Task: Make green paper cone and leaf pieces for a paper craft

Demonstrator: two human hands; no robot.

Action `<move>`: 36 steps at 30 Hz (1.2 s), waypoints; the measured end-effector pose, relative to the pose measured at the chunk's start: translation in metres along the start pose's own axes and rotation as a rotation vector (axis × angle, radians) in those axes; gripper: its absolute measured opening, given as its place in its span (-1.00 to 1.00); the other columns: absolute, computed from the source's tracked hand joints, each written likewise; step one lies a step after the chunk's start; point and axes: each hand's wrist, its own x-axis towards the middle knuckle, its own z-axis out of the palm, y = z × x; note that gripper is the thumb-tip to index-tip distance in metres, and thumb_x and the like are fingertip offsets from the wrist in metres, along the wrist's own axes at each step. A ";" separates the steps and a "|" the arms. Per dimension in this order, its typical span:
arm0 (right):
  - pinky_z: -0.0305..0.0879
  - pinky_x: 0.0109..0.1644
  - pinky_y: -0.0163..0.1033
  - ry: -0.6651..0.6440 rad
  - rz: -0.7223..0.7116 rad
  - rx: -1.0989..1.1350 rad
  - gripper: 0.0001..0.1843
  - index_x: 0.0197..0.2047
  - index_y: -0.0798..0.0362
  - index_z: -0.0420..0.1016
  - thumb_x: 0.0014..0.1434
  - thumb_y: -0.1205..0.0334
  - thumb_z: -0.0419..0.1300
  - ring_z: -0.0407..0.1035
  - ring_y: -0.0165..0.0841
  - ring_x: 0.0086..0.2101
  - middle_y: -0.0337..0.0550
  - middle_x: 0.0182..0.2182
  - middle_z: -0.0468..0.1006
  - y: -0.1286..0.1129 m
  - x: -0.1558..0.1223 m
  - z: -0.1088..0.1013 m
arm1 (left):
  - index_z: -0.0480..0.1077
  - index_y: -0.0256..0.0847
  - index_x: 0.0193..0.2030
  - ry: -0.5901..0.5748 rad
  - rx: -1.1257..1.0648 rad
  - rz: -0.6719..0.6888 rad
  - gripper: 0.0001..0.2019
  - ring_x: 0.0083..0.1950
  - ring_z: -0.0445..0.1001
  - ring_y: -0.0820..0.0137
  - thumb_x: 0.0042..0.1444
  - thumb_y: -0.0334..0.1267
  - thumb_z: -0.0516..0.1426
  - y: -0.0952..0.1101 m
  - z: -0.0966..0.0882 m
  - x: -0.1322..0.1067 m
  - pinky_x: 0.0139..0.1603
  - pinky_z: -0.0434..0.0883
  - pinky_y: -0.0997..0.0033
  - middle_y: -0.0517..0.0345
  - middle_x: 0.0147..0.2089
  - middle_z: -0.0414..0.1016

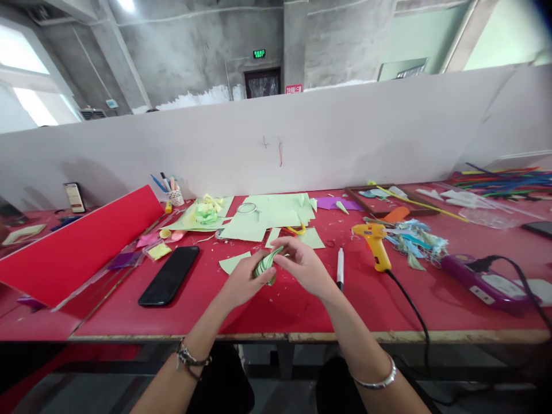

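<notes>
Above the red table, my left hand (245,280) is closed around a small bundle of light green paper pieces (264,263), whose edges show as thin stripes. My right hand (305,268) has its thumb and fingertips pinched at the bundle's upper right edge. The lower side of the bundle is partly covered by my fingers. Just behind the hands lie green paper sheets (245,225) and a small cut green piece (233,262). A black and white marker (340,268) rests to the right of my right hand.
A black phone (169,277) and a leaning red board (86,247) are on the left. On the right are a yellow glue gun (376,246) with a trailing cord, blue tassels (416,241) and a purple power strip (487,283). Behind stands a white partition (215,149).
</notes>
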 end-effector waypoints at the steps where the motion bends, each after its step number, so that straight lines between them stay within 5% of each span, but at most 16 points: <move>1: 0.30 -0.32 -0.33 0.001 0.014 0.009 -0.81 -0.21 0.03 0.33 0.04 0.27 0.10 0.29 -0.45 -0.38 -0.20 -0.34 0.38 0.000 0.000 0.002 | 0.28 -0.27 -0.15 0.001 0.005 0.006 -0.68 -0.41 0.32 0.42 0.11 -0.08 -0.05 0.000 0.000 -0.001 -0.39 0.21 0.49 0.18 -0.40 0.39; 14: 0.26 -0.29 -0.32 -0.050 0.140 0.138 -0.81 -0.24 0.01 0.26 0.01 0.36 0.05 0.27 -0.44 -0.38 -0.26 -0.41 0.31 0.004 0.001 0.015 | 0.30 -0.27 -0.18 0.007 -0.176 -0.106 -0.68 -0.36 0.31 0.43 0.14 -0.08 -0.09 -0.023 0.004 -0.008 -0.36 0.24 0.50 0.17 -0.39 0.39; 19: 0.26 -0.32 -0.32 -0.011 0.147 0.005 -0.89 -0.33 0.04 0.31 0.00 0.35 0.07 0.27 -0.44 -0.42 -0.26 -0.42 0.34 0.009 0.000 0.017 | 0.30 -0.25 -0.15 -0.116 0.014 -0.088 -0.67 -0.37 0.34 0.37 0.08 -0.05 -0.02 -0.014 -0.004 -0.010 -0.38 0.23 0.48 0.13 -0.37 0.42; 24: 0.25 -0.24 -0.28 -0.015 0.076 -0.129 -0.95 -0.37 0.04 0.34 0.05 0.32 0.07 0.30 -0.40 -0.33 -0.21 -0.39 0.37 0.008 0.000 0.008 | 0.23 -0.17 0.02 -0.183 0.098 -0.089 -0.43 -0.13 0.37 0.21 -0.14 0.04 0.15 -0.021 -0.021 -0.015 -0.20 0.28 0.38 0.01 -0.07 0.41; 31: 0.27 -0.30 -0.29 0.111 0.116 -0.128 -0.94 -0.34 0.03 0.32 0.06 0.26 0.08 0.32 -0.39 -0.33 -0.19 -0.36 0.39 -0.003 0.015 -0.010 | 0.03 -0.23 0.17 -0.037 0.459 -0.348 -0.41 -0.02 0.36 0.10 0.01 -0.07 0.05 -0.056 -0.057 -0.004 -0.14 0.29 0.26 -0.15 0.09 0.29; 36: 0.31 -0.28 -0.30 -0.013 0.196 -0.184 -0.76 -0.14 0.03 0.28 0.08 0.29 0.04 0.37 -0.39 -0.23 -0.11 -0.21 0.41 -0.004 0.042 -0.005 | -0.13 -0.34 0.23 0.000 0.626 -0.331 -0.38 0.10 0.27 0.17 0.05 -0.25 0.01 -0.079 -0.066 0.003 -0.05 0.27 0.29 -0.23 0.14 0.20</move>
